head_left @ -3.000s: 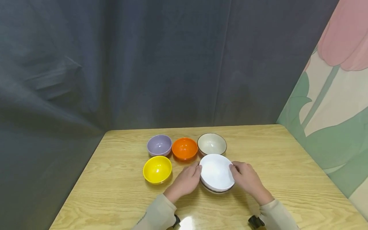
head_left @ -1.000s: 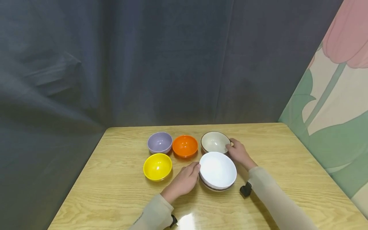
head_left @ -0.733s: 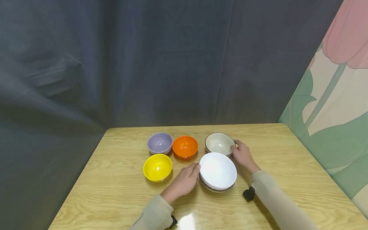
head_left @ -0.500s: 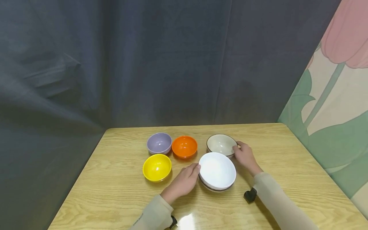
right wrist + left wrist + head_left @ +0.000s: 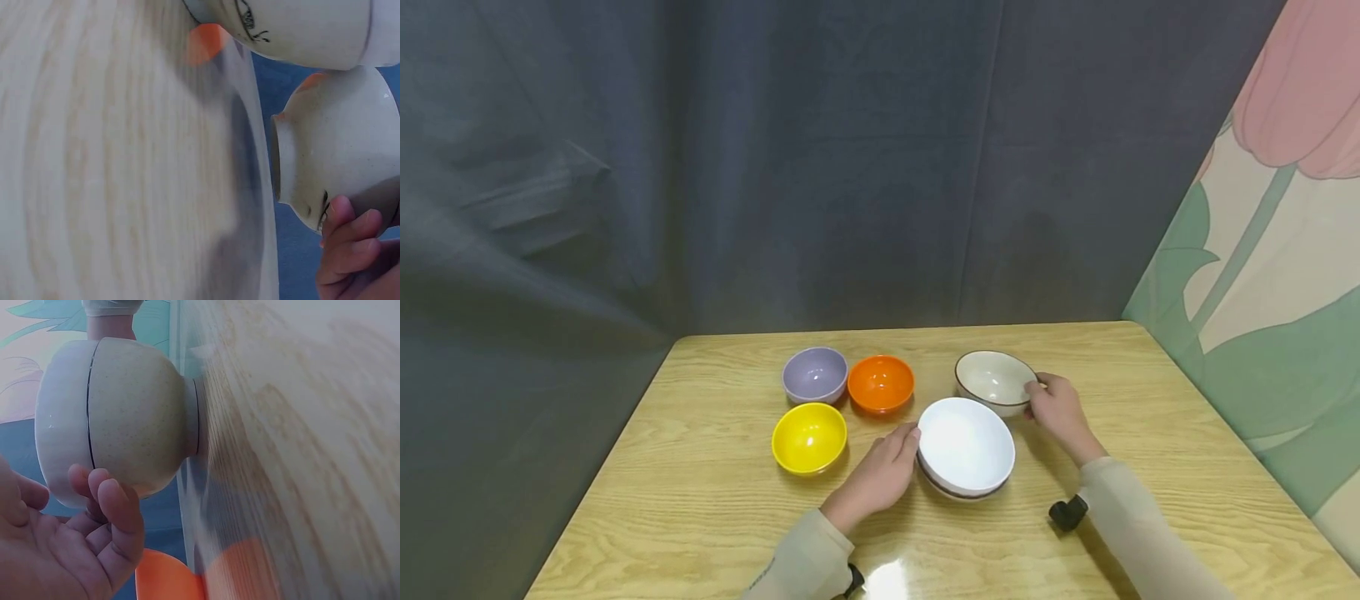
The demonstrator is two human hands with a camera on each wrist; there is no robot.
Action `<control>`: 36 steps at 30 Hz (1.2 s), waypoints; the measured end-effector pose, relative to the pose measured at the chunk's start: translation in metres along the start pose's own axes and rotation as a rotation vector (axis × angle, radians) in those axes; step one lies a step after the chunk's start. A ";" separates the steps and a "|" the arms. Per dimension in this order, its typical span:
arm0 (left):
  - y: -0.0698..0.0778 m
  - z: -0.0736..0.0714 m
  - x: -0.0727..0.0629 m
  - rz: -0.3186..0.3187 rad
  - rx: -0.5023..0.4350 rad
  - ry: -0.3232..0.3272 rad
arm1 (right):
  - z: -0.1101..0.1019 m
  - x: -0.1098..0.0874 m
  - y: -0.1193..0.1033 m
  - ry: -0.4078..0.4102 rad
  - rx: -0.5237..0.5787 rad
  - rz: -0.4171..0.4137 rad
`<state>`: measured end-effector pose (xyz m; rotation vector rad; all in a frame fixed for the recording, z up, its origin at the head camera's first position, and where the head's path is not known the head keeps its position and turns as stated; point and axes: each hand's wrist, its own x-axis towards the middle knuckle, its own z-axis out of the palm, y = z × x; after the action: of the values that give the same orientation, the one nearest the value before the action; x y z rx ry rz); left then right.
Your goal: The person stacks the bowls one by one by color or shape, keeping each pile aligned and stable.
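Note:
My right hand pinches the right rim of a cream bowl with a brown edge, thumb over the rim and fingers against its outer side. In the right wrist view, the foot of this cream bowl shows above the table's far edge. Nearer me, a white bowl sits nested in a second cream bowl, mostly hidden from above. Against the left side of this stack rests my left hand, its fingers relaxed and slightly bent along the wall, its thumb near the white rim.
Left of the stack are an orange bowl, a purple bowl and a yellow bowl, all upright on the wooden table. A dark curtain hangs behind, and a flower-patterned panel borders the right side.
My right hand has left the white bowl, taken the back cream bowl by its rim and moved it right, away from the orange bowl. My left hand stays at the stack.

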<state>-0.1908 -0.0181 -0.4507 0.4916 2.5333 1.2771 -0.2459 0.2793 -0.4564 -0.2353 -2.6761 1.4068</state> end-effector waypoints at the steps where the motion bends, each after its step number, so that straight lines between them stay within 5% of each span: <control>1: 0.000 0.000 0.000 0.002 0.000 0.005 | -0.002 -0.001 -0.001 0.000 0.001 -0.002; 36: 0.001 -0.002 0.001 0.044 -0.009 -0.008 | -0.028 -0.032 -0.040 0.064 0.085 -0.092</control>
<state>-0.1923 -0.0181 -0.4489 0.5521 2.5227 1.2988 -0.2134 0.2741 -0.4085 -0.1446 -2.5351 1.4555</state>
